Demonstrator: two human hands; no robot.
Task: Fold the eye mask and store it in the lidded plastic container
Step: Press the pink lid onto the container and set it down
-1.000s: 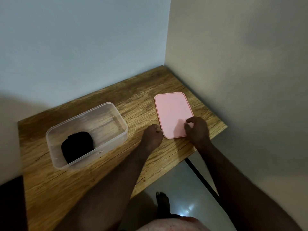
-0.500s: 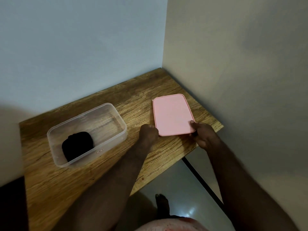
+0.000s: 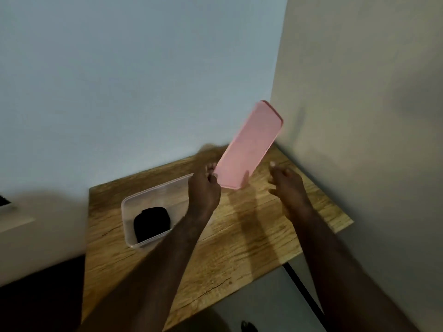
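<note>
Pink lid (image 3: 248, 146) held above left hand (image 3: 203, 191); tilted

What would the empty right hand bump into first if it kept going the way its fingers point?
Probably the pink lid: the right hand points up-left toward its lower edge, though depth is unclear.

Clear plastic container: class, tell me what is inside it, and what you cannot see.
Inside the clear container lies the folded black eye mask, near its front end. The left hand, holding the pink lid, and its forearm cover the container's right part.
</note>
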